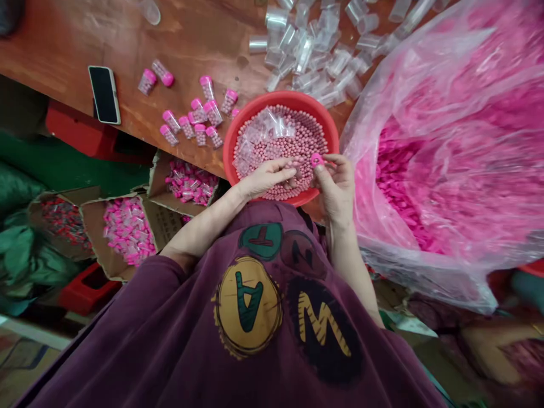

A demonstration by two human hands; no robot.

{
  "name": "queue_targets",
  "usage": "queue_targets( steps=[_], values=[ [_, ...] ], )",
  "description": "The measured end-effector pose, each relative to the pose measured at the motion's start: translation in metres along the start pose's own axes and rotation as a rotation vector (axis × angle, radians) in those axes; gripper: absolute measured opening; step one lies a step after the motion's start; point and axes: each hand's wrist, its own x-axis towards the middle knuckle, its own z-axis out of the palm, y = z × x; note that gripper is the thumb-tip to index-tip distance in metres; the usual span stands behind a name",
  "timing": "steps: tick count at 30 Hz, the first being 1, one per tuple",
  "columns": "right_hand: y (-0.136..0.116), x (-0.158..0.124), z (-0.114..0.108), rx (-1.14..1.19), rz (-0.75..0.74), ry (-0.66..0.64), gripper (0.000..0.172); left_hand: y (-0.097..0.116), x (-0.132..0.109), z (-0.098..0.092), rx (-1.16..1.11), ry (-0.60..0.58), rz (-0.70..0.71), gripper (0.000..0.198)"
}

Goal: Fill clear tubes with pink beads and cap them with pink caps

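Note:
A red basin (329, 122) holds many small pink beads (304, 133) with several clear plastic tubes (272, 127) lying on them. Over the beads, my left hand (274, 174) has its fingers curled together at the basin's near side; what it holds, if anything, is too small to name. My right hand (338, 184) pinches a bright pink cap (317, 160) between thumb and fingers above the basin's right side. Just left of the basin lie several filled tubes with pink caps (212, 112).
Clear tubes (304, 51) are piled behind the basin. A large plastic bag of pink caps (399, 181) stands at the right. A phone (104, 94) lies on the wooden table (182, 34). Cardboard boxes (96, 221) of small items are at the lower left. Another person's arm (488, 351) shows lower right.

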Motion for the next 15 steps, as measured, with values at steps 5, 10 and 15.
queue_targets(
  steps=[5,10,15],
  values=[
    [-0.012,0.005,0.004,0.026,-0.013,0.048,0.062,0.009,-0.01,0.0,0.012,-0.074,-0.006,0.04],
    [-0.032,0.01,0.01,0.03,0.028,-0.056,0.067,0.012,-0.01,0.0,0.025,-0.103,-0.06,0.033],
    [-0.046,0.01,0.002,0.043,0.081,-0.124,0.054,0.014,-0.01,0.002,0.021,-0.057,-0.128,0.043]
  ],
)
